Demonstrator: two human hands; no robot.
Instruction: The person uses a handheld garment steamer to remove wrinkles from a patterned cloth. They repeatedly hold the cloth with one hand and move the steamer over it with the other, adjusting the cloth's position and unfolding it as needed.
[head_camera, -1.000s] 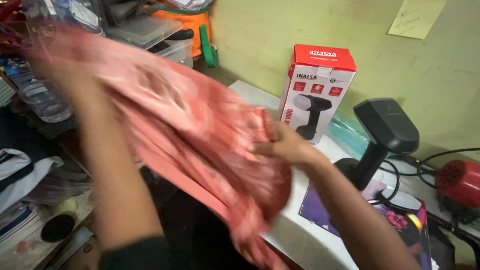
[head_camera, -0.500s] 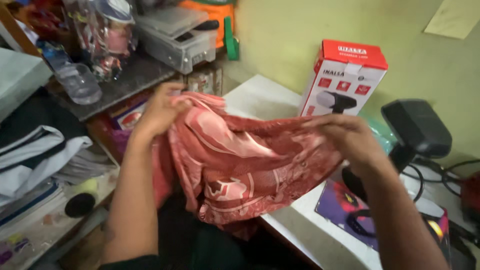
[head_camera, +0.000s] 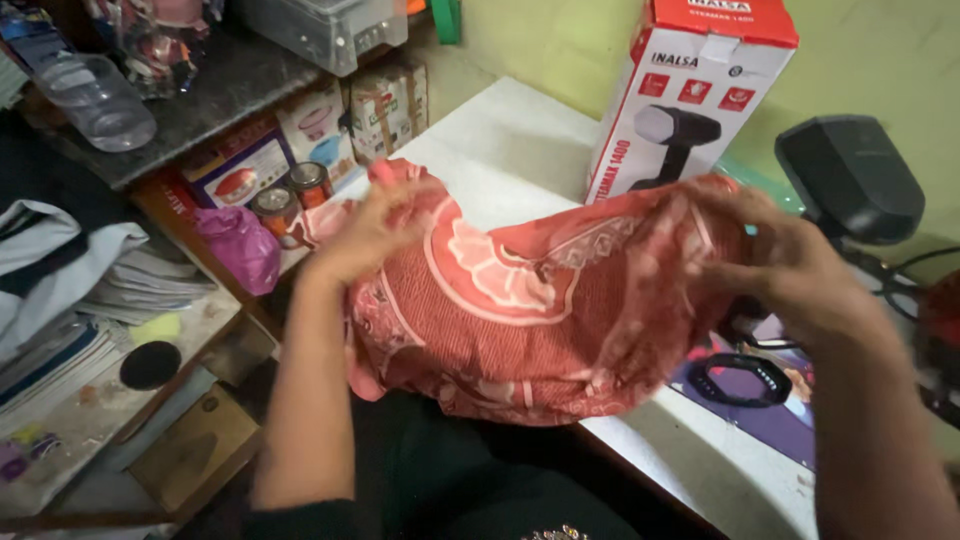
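I have both forearms reaching up from the frame's bottom edge. My left hand (head_camera: 375, 228) sits left of centre, fingers curled shut; my right hand (head_camera: 790, 265) grips at right, blurred.

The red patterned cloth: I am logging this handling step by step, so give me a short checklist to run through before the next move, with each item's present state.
1. Left hand grips the red patterned cloth at its left end: ok.
2. Right hand grips the cloth's right end: ok.
3. Cloth spread flat: not ok, it hangs bunched between the hands.
4. Cloth apart from the red and white box: cannot tell, its top edge overlaps the box's foot.
5. White table bare behind the cloth: ok.
6. Cloth's lower edge free of the table edge: cannot tell.
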